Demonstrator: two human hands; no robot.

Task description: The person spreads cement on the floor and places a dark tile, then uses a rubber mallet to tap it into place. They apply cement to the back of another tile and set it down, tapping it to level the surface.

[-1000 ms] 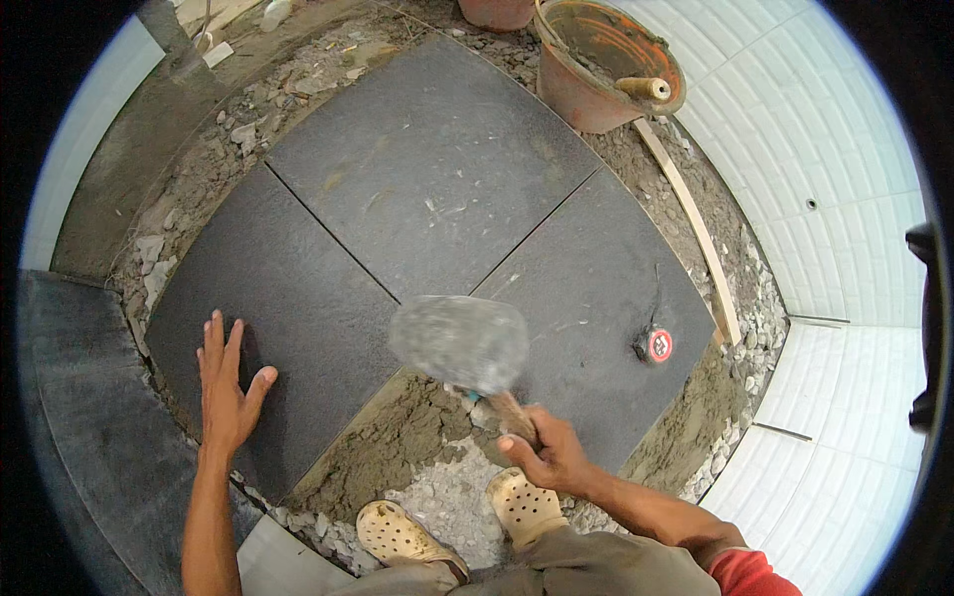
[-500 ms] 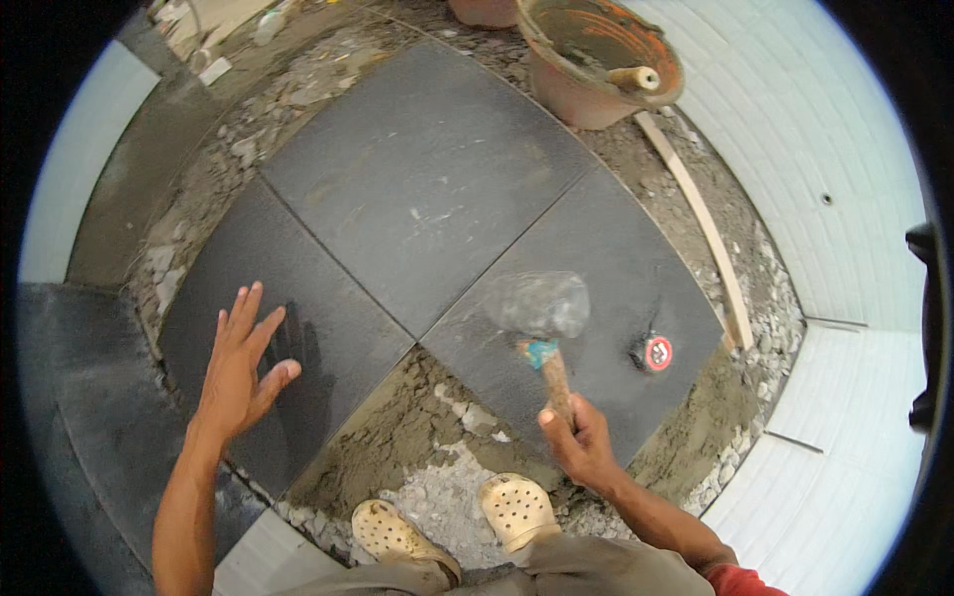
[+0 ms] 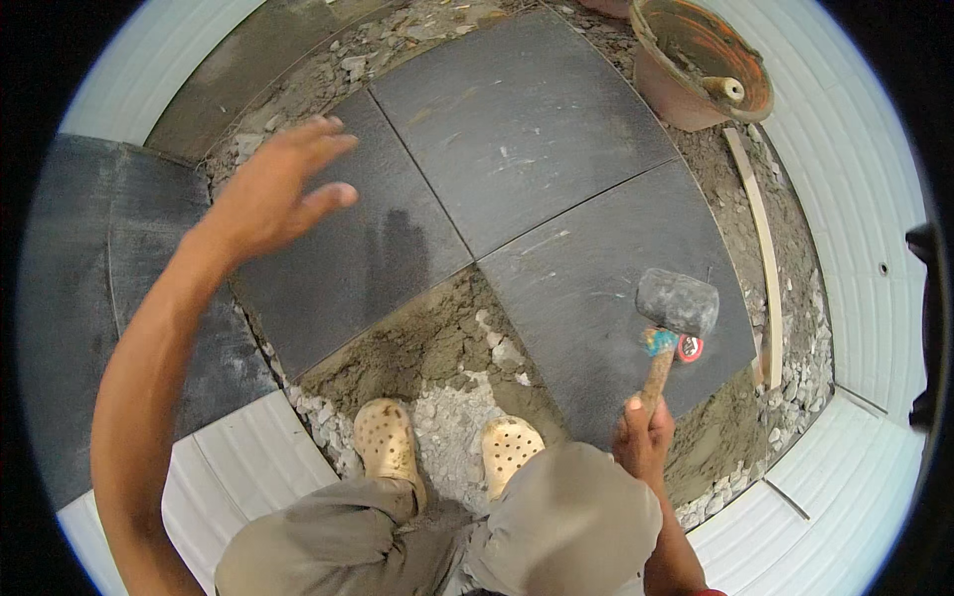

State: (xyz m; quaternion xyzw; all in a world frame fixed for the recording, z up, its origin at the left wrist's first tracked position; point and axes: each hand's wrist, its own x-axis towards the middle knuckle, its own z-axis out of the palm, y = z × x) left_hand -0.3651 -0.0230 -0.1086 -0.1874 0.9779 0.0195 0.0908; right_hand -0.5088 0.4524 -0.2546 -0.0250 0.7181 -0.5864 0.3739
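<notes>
Where the rubble bed meets the white tiled wall at upper right, an orange bucket [image 3: 701, 62] sits tilted, its inside smeared with mortar; a pale tool handle [image 3: 728, 87] lies in it, the rest of that tool hidden below the rim.

Right hand [image 3: 644, 429] closed around the wooden handle of a rubber mallet [image 3: 676, 301]. Black head over the right dark tile [image 3: 606, 288]; whether it touches the tile cannot be told. A small red disc [image 3: 690, 348] lies on the tile just beside the head.

Left hand [image 3: 276, 192] raised, fingers spread apart, palm down, holding nothing. It hangs over the left dark tile [image 3: 348, 268] and covers part of that tile's far corner.

Third dark tile [image 3: 517, 119] beyond, joints tight between the three. Wet mortar and broken stone [image 3: 437, 348] fill the gap in front of two cream clogs [image 3: 388, 447]. A wooden batten [image 3: 760, 248] lies along the right edge.

Knees in grey trousers block the near floor. Left dark slabs run off into the black rim.
</notes>
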